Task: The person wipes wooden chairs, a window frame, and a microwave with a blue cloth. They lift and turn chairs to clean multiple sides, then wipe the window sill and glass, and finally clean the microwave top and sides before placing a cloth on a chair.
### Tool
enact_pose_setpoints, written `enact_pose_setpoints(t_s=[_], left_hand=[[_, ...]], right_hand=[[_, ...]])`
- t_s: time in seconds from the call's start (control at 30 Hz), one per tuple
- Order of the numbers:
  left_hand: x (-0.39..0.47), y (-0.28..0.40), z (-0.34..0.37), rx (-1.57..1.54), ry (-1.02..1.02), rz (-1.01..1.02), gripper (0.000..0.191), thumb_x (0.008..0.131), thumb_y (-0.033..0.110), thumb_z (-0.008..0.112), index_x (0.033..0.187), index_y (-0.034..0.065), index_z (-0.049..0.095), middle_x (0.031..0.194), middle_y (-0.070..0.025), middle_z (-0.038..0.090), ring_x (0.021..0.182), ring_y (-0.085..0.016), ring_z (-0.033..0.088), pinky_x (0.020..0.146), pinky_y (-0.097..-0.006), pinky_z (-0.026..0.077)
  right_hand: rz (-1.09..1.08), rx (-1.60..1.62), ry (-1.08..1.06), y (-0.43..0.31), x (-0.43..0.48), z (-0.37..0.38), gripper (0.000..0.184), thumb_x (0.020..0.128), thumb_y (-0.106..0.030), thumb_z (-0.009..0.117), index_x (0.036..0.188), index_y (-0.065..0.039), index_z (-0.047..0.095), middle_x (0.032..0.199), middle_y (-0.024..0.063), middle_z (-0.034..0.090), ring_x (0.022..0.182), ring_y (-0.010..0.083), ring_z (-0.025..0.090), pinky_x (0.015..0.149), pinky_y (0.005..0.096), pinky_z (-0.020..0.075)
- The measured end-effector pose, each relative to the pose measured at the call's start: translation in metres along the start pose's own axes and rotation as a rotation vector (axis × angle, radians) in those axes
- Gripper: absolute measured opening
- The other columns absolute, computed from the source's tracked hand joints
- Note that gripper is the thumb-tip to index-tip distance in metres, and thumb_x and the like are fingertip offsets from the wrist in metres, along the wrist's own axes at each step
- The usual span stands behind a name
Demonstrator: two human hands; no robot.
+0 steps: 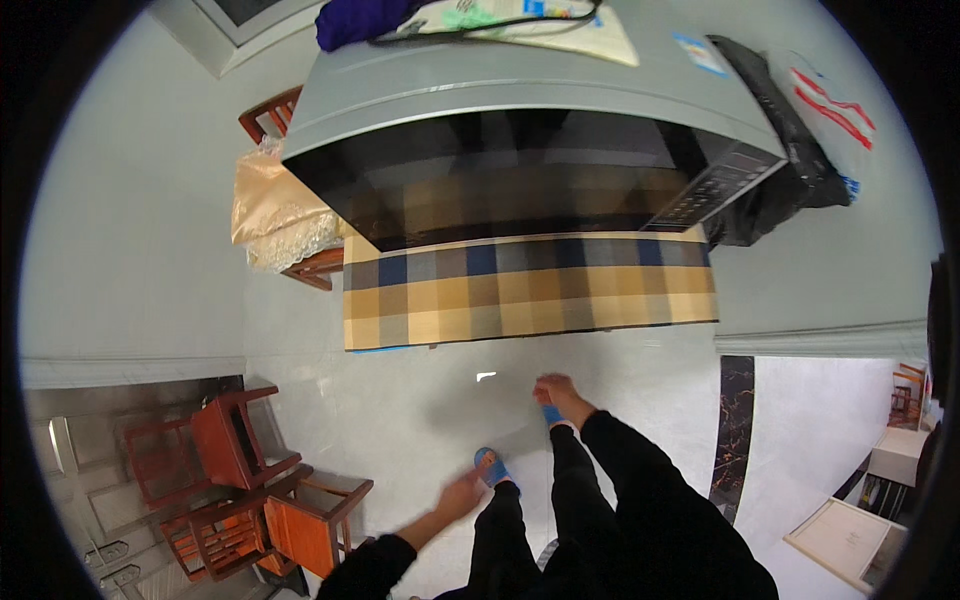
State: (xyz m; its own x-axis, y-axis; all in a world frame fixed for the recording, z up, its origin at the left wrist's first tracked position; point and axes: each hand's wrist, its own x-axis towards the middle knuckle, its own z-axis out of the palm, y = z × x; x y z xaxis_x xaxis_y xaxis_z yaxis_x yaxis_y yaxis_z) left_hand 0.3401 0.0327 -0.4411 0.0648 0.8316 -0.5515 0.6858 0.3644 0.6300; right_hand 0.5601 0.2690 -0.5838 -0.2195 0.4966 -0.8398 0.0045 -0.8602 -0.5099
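Ahead of me a grey microwave oven [525, 176] with a dark glass door sits on a checked cloth [525, 296] in tan, brown and navy. My left hand [459, 496] hangs over the floor at lower centre, blurred, near my left slipper. My right hand [559, 394] is further forward, above the blue slipper on my right foot; its fingers look curled, but the palm is hidden. Neither hand touches the microwave. On the microwave's top lie a purple cloth [360, 22], a printed cream bag or sheet [585, 37] and a black cord [502, 28].
Wooden chairs [225, 442] stand at lower left by a panelled door [112, 480]. A satin cloth with lace [274, 210] covers a chair left of the microwave. Black plastic bags [795, 150] hang or lie to its right. A dark marble threshold [733, 427] crosses the floor at right.
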Motion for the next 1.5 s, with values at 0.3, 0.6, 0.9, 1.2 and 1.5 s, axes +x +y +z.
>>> enact_pose_setpoints(t_s=[0.3, 0.6, 0.9, 1.2, 1.5], left_hand=[[0.168, 0.124, -0.199, 0.84, 0.499, 0.369, 0.072, 0.081, 0.042, 0.059, 0.138, 0.0029, 0.037, 0.14, -0.0202, 0.039, 0.131, -0.039, 0.033, 0.108, -0.0517, 0.024], [0.174, 0.322, -0.207, -0.011, -0.159, 0.616, 0.041, 0.084, 0.024, 0.066, 0.121, 0.0079, 0.057, 0.127, -0.0132, 0.054, 0.113, -0.025, 0.055, 0.095, -0.0367, 0.044], [0.252, 0.294, -0.237, -1.132, 0.061, -0.261, 0.041, 0.091, 0.028, 0.053, 0.127, 0.0085, 0.05, 0.117, -0.0138, 0.056, 0.091, -0.025, 0.061, 0.078, -0.0372, 0.051], [0.201, 0.342, -0.19, -0.535, -0.014, -0.095, 0.019, 0.091, 0.007, 0.056, 0.11, 0.0048, 0.059, 0.095, -0.0068, 0.065, 0.081, -0.018, 0.066, 0.072, -0.0299, 0.055], [0.141, 0.432, -0.209, -0.694, -0.195, 0.028, 0.04, 0.092, 0.016, 0.06, 0.129, 0.0084, 0.046, 0.113, -0.0068, 0.058, 0.094, -0.016, 0.063, 0.079, -0.0273, 0.053]], right_hand=[[0.184, -0.079, 0.125, 0.091, -0.221, -0.146, 0.012, 0.088, -0.013, 0.052, 0.085, -0.004, 0.058, 0.087, 0.0125, 0.067, 0.082, 0.0221, 0.068, 0.068, 0.0377, 0.0563], [0.23, 0.115, 0.471, 0.134, -0.337, -0.224, 0.023, 0.085, -0.009, 0.061, 0.101, 0.006, 0.056, 0.081, 0.0195, 0.066, 0.068, 0.0309, 0.068, 0.057, 0.0413, 0.058], [0.131, 0.242, 0.391, 0.084, -0.311, -0.259, 0.026, 0.086, -0.011, 0.059, 0.105, 0.005, 0.055, 0.086, 0.0172, 0.066, 0.072, 0.0303, 0.068, 0.059, 0.0401, 0.0576], [-0.535, 0.073, 0.312, -0.126, -0.27, -0.236, 0.023, 0.09, -0.015, 0.059, 0.108, 0.0, 0.06, 0.093, 0.0067, 0.065, 0.082, 0.0149, 0.064, 0.064, 0.0262, 0.0504], [-1.352, -0.216, 0.17, -0.404, -0.245, -0.094, 0.084, 0.08, -0.007, 0.066, 0.147, -0.005, 0.015, 0.149, 0.0178, 0.028, 0.135, 0.0289, 0.032, 0.107, 0.037, 0.0305]])
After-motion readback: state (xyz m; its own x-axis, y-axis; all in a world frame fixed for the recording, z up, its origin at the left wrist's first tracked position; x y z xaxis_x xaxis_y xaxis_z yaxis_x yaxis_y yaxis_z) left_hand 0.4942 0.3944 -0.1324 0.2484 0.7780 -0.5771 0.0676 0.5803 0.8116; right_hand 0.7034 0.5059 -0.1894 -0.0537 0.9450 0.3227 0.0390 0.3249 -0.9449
